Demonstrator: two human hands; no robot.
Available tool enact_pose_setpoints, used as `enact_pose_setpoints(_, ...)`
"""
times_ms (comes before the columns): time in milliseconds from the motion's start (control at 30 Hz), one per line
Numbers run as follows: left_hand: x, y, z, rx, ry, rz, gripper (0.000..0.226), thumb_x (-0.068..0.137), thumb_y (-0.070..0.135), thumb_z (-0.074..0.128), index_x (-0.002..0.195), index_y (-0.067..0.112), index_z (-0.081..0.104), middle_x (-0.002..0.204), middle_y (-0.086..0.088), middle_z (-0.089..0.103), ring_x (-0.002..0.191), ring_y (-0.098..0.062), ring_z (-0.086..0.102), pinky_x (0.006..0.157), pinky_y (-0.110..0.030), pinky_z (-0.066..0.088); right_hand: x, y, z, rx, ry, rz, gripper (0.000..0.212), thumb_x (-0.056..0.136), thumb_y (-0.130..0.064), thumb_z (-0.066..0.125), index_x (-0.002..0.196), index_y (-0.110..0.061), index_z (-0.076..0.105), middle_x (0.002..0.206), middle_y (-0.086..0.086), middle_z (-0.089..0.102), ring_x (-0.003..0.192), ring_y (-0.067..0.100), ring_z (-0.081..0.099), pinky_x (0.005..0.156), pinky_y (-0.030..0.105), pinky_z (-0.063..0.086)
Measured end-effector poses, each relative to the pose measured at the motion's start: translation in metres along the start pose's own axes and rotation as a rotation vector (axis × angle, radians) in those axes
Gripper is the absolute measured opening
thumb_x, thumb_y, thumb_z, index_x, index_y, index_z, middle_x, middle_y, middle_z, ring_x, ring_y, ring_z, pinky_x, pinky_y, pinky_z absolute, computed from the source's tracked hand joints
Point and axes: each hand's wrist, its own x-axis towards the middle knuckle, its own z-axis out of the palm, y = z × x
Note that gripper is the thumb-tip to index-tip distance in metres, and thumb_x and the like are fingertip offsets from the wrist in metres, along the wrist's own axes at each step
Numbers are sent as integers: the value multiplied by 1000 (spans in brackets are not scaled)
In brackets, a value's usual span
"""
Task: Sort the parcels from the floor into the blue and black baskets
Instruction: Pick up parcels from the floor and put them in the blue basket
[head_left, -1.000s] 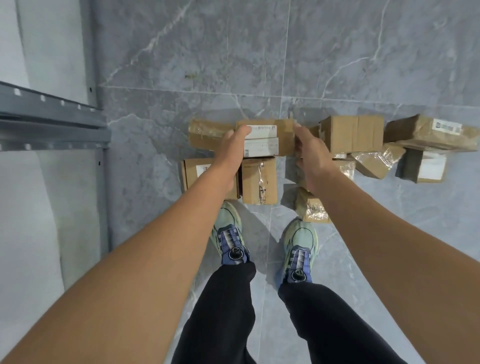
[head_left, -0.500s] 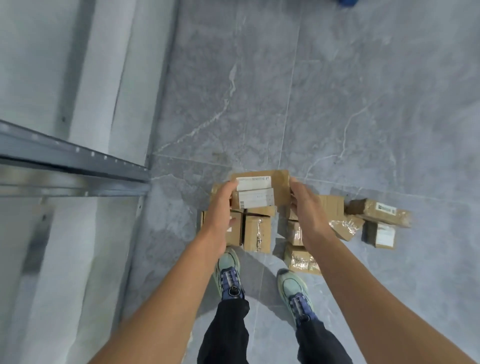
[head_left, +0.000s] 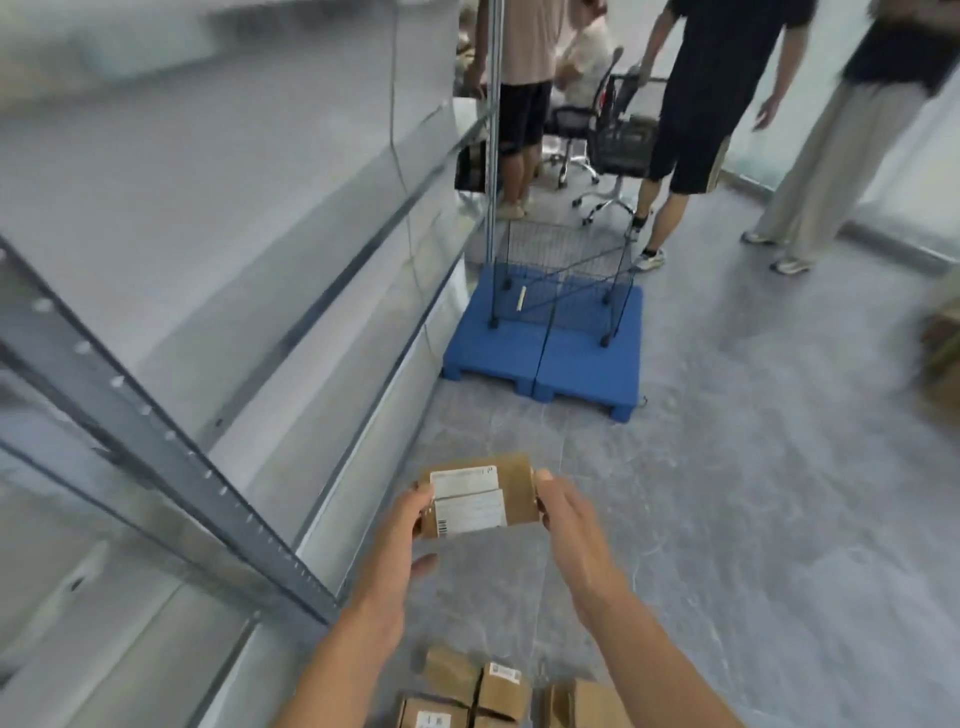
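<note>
I hold a brown cardboard parcel (head_left: 511, 496) with two white labels in front of me, above the floor. My left hand (head_left: 405, 525) grips its left end and my right hand (head_left: 563, 512) grips its right end. Several more brown parcels (head_left: 493, 691) lie on the grey floor at the bottom edge of the view. Ahead stands a wire basket (head_left: 563, 280) on a blue pallet (head_left: 550, 358); a small pale item lies inside it. A black basket (head_left: 621, 137) shows farther back, beside a person.
Grey metal shelving (head_left: 171, 364) runs along the left side. Three people stand at the far end near an office chair (head_left: 576, 130). A brown box (head_left: 943, 353) sits blurred at the right edge. Grey tiled floor lies between me and the pallet.
The parcel has been lifted off the pile in both hands. The view swung up from my feet and the pile toward the baskets ahead.
</note>
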Motion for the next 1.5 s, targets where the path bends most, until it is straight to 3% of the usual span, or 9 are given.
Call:
enact_pose_setpoints(200,-70,87,2,17,19,153,27,108,44,46,118,36,69,117,5,74,115,-14,63,100,-44,52,-51,-95,-20,7,-37,-145,34,110,-51,39,116,-34,68,115,-11,68,115,5,59,85,19,41)
enact_pose_setpoints(367,-124,131,4,10,19,271,23,110,38,44,115,37,67,113,9,72,111,-9,62,91,-39,53,-87,-146,-34,15,-57,-238,34,109,-53,39,101,-31,64,106,-10,63,104,9,57,86,28,42)
enact_pose_setpoints(500,-159,143,3,28,78,320,24,108,39,47,118,37,69,113,10,74,117,-12,62,105,-49,50,-111,-166,-43,13,-90,-297,33,106,-58,39,96,-36,62,112,-8,63,108,11,57,88,32,42)
enact_pose_setpoints(633,-193,143,-3,42,117,360,30,106,43,48,125,36,70,115,10,75,117,-12,64,100,-44,53,-134,-177,-47,-8,-135,-355,34,108,-54,40,93,-32,61,108,-7,63,104,13,57,87,31,42)
enact_pose_setpoints(833,-240,133,-23,27,246,353,31,106,46,48,128,37,68,121,9,74,119,-12,63,103,-45,52,-162,-180,-31,-28,-272,-387,37,109,-48,41,113,-25,70,113,-5,69,110,12,62,81,25,42)
enact_pose_setpoints(1000,-278,124,-52,-5,387,356,31,108,40,48,131,29,65,123,1,71,116,-16,62,96,-41,53,-184,-180,6,-56,-395,-389,40,109,-52,39,121,-28,68,119,-5,70,117,13,62,109,37,46)
enact_pose_setpoints(1133,-311,110,-82,-42,492,365,29,108,40,46,127,29,66,118,4,73,115,-16,63,96,-41,52,-212,-182,44,-87,-498,-409,39,112,-51,35,129,-28,61,119,-7,66,119,14,58,104,34,40)
enact_pose_setpoints(1300,-361,83,-128,-111,631,359,31,106,45,47,128,33,66,124,8,72,121,-14,61,106,-47,50,-254,-173,97,-116,-645,-426,38,110,-51,39,124,-28,65,121,-1,68,121,16,60,112,42,46)
enact_pose_setpoints(1500,-447,29,-181,-195,798,345,31,107,44,47,128,37,68,121,10,74,119,-13,64,102,-43,52,-335,-145,160,-175,-867,-426,32,111,-42,41,100,-31,69,110,-2,71,114,18,63,112,42,46)
